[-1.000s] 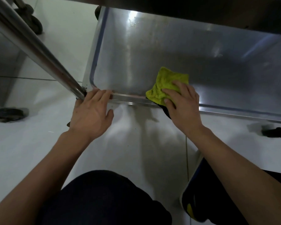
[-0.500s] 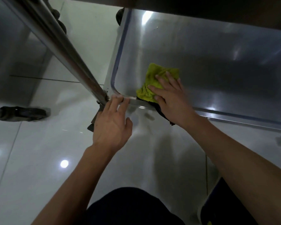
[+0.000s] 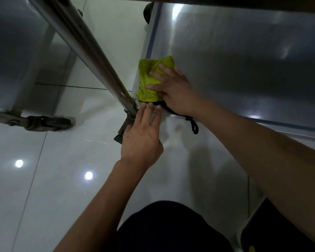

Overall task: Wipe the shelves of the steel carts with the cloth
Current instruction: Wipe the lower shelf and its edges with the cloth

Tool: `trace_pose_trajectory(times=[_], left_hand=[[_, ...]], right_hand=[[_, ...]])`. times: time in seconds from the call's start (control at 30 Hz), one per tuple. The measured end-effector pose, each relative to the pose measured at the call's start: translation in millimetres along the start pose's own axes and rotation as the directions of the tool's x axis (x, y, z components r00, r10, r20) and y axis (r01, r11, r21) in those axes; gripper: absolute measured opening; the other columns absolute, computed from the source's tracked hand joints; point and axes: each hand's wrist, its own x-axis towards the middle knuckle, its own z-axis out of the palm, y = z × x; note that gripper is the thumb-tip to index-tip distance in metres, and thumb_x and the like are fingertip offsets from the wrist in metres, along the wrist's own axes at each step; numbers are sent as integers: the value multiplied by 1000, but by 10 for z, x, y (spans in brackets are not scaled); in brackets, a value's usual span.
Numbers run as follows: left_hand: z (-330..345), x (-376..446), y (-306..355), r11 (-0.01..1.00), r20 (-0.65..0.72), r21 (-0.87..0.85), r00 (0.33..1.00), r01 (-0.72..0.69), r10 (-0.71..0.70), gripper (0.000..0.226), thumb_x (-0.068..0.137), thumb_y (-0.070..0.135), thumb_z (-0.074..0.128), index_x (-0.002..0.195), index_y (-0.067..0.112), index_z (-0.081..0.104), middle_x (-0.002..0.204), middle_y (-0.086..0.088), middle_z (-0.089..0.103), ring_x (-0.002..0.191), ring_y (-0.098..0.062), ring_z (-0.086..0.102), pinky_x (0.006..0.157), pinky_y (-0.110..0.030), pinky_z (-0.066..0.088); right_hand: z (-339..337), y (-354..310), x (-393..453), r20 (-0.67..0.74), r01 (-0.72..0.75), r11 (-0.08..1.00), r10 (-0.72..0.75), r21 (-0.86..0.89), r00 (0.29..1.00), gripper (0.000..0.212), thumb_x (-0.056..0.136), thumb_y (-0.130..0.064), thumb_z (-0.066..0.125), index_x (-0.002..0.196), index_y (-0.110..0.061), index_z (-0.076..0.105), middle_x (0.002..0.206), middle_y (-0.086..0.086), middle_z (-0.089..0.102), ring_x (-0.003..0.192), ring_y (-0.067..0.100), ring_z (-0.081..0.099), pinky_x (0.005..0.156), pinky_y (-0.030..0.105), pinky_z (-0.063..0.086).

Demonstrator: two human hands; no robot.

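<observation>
A yellow-green cloth (image 3: 149, 79) lies crumpled on the bottom steel shelf (image 3: 244, 57) of a cart, in its near left corner. My right hand (image 3: 173, 88) presses flat on the cloth with fingers spread over it. My left hand (image 3: 142, 135) rests on the shelf's front rim beside the corner post (image 3: 91, 51), fingers straight and holding nothing. A black cord (image 3: 194, 124) hangs off the rim under my right wrist.
A second steel cart (image 3: 16, 57) stands at left with a caster wheel (image 3: 49, 123) on the glossy white tiled floor (image 3: 53, 179). Another wheel (image 3: 147, 12) shows at the shelf's far left corner. An upper shelf edge (image 3: 225, 1) overhangs at the top. My knees are at the bottom.
My right hand has slid the cloth leftward along the shelf into the near left corner. My left hand stays on the rim by the post; the view has shifted left.
</observation>
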Motion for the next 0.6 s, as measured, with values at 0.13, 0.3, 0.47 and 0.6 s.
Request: trace_pose_trajectory(times=[0.13, 0.3, 0.47, 0.6], left_hand=[[-56, 13, -10, 997, 22, 78, 1000, -19, 17, 80, 81, 17, 56, 155, 14, 26, 156, -11, 27, 150, -28, 19, 91, -48, 49], [-160, 171, 42, 994, -70, 110, 997, -13, 20, 52, 80, 21, 56, 132, 13, 56, 131, -9, 50, 120, -30, 48, 84, -43, 44], [-200, 502, 435, 982, -137, 41, 972, -184, 188, 36, 85, 24, 53, 117, 12, 65, 122, -9, 57, 113, -33, 51, 83, -47, 44], [-110, 639, 737, 983, -98, -10, 978, -185, 183, 28, 90, 28, 51, 109, 14, 66, 122, -5, 57, 111, -31, 51, 79, -46, 49]], right_hand=[[-31, 121, -290, -74, -66, 998, 67, 15, 995, 41, 97, -19, 53, 134, -35, 59, 157, -5, 38, 151, 23, 19, 119, 37, 1], [-122, 303, -821, -127, -198, 979, 202, 39, 971, 45, 97, -14, 51, 138, -33, 56, 159, -4, 33, 152, 24, 15, 123, 44, 4], [-223, 451, -1216, -169, -280, 960, 281, 28, 945, 44, 99, -17, 50, 140, -31, 54, 160, -4, 31, 152, 22, 13, 123, 42, 2], [-298, 660, -1547, -237, -321, 947, 318, 27, 918, 46, 96, -10, 53, 138, -26, 57, 157, 2, 37, 150, 29, 21, 123, 48, 9]])
